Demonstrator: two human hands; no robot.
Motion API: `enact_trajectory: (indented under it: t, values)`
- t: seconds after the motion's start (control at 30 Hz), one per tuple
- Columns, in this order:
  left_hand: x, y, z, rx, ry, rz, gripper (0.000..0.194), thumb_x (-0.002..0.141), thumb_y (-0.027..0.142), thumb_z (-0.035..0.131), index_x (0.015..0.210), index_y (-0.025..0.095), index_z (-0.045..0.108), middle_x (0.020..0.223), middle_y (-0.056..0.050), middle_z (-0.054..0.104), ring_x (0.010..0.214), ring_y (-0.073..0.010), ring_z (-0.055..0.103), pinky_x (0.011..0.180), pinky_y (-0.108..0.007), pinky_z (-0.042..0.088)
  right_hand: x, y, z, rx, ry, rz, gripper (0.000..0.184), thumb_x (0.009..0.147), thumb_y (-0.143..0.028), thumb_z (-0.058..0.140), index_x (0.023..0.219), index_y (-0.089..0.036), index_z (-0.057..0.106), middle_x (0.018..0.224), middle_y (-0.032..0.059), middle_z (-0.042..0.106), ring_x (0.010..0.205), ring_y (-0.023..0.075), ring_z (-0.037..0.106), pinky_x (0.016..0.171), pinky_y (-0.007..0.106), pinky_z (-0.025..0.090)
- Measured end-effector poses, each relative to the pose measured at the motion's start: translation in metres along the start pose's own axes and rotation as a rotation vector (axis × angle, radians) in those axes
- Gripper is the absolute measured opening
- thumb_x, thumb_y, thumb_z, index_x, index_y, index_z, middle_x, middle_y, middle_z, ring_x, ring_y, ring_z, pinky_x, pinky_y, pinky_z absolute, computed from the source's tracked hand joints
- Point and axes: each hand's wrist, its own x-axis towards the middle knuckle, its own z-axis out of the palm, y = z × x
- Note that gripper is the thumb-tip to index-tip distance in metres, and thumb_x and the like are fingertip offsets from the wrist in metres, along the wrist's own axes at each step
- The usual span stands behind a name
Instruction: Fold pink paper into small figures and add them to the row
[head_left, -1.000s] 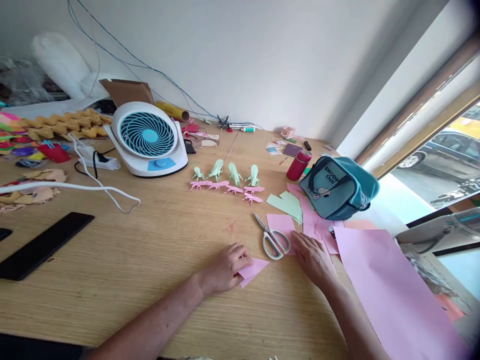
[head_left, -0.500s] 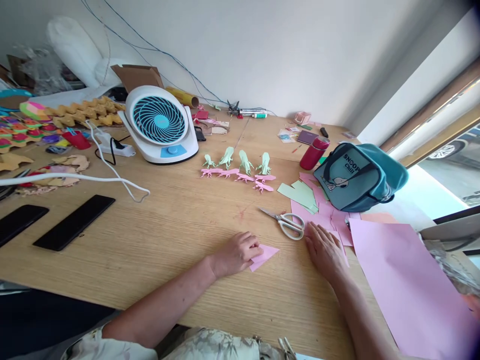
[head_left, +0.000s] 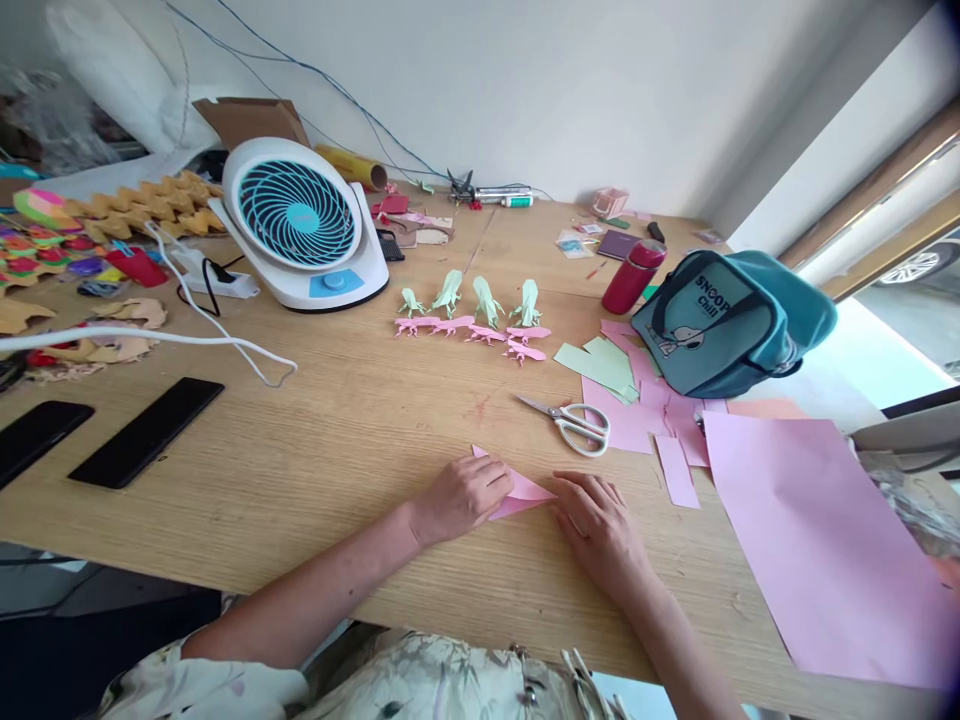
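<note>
A small folded piece of pink paper (head_left: 529, 492) lies on the wooden table in front of me, its flap lifted slightly and its point facing right. My left hand (head_left: 466, 494) has its fingers closed over the left part of this paper, hiding some of it. At the pointed right end, my right hand (head_left: 602, 525) holds the tip between thumb and forefinger, the other fingers bent on the tabletop. Just beyond the hands rest white-handled scissors (head_left: 581, 428). Farther back stand several green paper insects (head_left: 486, 302) and, before them, several pink ones (head_left: 452, 325).
Pink scraps (head_left: 677, 470) and green strips (head_left: 596, 368) lie to the right, beside a large pink sheet (head_left: 810, 540). A teal bag (head_left: 720, 320) and red bottle (head_left: 634, 277) stand behind. At left are a fan (head_left: 300, 225), a white cable (head_left: 172, 340) and phones (head_left: 146, 432).
My right hand has moved left from the scraps to the tip of the folded pink paper. The paper now shows a raised flap under my left hand. The view has shifted slightly.
</note>
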Motion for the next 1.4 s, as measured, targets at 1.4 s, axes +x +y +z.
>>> enact_trajectory:
  t: [1.4]
  values:
    - [-0.001,0.027,-0.003,-0.117,-0.085,-0.179,0.024,0.100,0.027,0.042,0.110,0.020,0.063,0.100,-0.007,0.063,0.100,-0.0199,0.054,0.090,-0.034,0.045,-0.009,-0.024,0.014,-0.009,0.024,0.057,0.019,0.096,-0.017,0.049,0.100,-0.021,0.068,0.092,0.0074,0.064,0.082,0.0212,0.054,0.075,0.036,0.040]
